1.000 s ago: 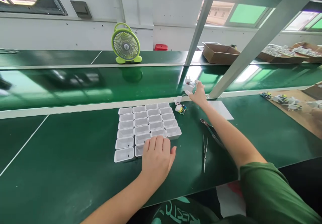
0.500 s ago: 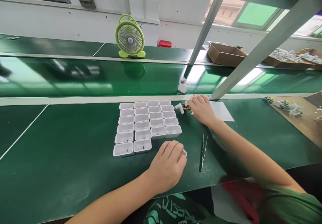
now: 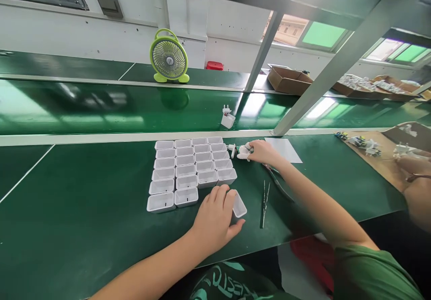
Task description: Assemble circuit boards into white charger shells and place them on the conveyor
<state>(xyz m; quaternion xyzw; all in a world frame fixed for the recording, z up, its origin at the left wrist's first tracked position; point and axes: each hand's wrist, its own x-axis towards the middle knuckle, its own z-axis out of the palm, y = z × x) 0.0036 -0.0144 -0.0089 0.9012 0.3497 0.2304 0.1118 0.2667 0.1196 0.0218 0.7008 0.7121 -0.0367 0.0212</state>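
One shell in my left hand, parts under my right.
My left hand [image 3: 217, 217] grips a white shell [image 3: 238, 205] on the green bench [image 3: 84, 219] beside the shell rows [image 3: 188, 169]; my right hand [image 3: 264, 152] pinches a small plug part [image 3: 243, 152].

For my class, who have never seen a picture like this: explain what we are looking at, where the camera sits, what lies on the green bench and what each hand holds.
The camera sits on a person's head, looking down at their own bare arms. The left hand has its grip on one white plastic case, pulled from the block of white cases set in rows on the green bench. The right hand reaches farther and touches small white parts beside the rows. Tweezers lie between the arms. Behind, a white plug sits on the shiny belt, with a green fan beyond.
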